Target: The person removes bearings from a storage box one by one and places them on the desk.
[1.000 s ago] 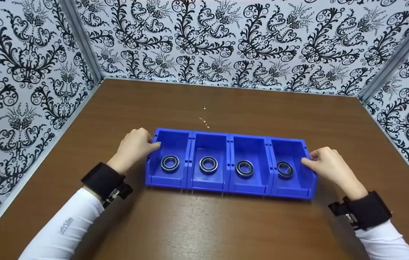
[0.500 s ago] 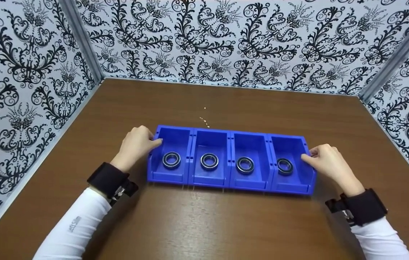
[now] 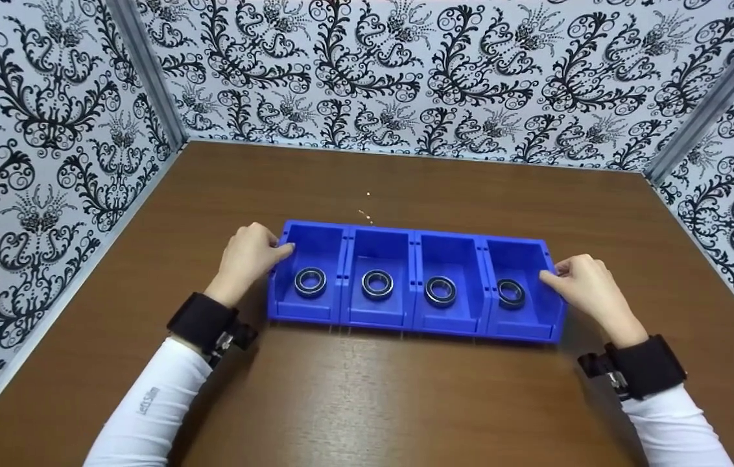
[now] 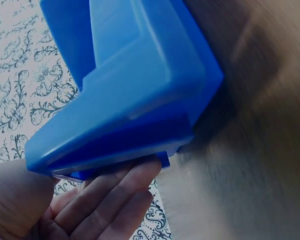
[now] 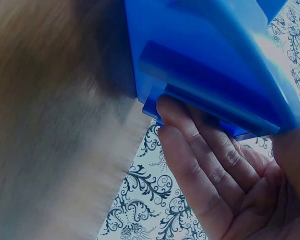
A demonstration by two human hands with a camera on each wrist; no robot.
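Note:
A row of joined blue storage bins (image 3: 377, 319) sits in the middle of the head view, slightly askew. Each compartment holds one ring-shaped ball bearing, such as the leftmost bearing (image 3: 310, 283) and the rightmost bearing (image 3: 510, 294). My left hand (image 3: 247, 259) grips the left side wall, thumb over the rim and fingers on the outer face. At the other end my right hand (image 3: 594, 288) pinches the right side wall the same way. In both wrist views the fingers (image 4: 115, 200) lie against the outside of the bin wall, under a ledge (image 5: 205, 100).
The bins are over a brown wooden table (image 3: 341, 402). Small pale specks (image 3: 367, 216) mark the tabletop just behind them. Patterned panels (image 3: 406, 78) with grey metal posts (image 3: 146, 71) enclose the back and sides.
Both hands and the blue bins have moved a little away from me, toward the back of the table. The bearings travel along inside, and both grips stay the same.

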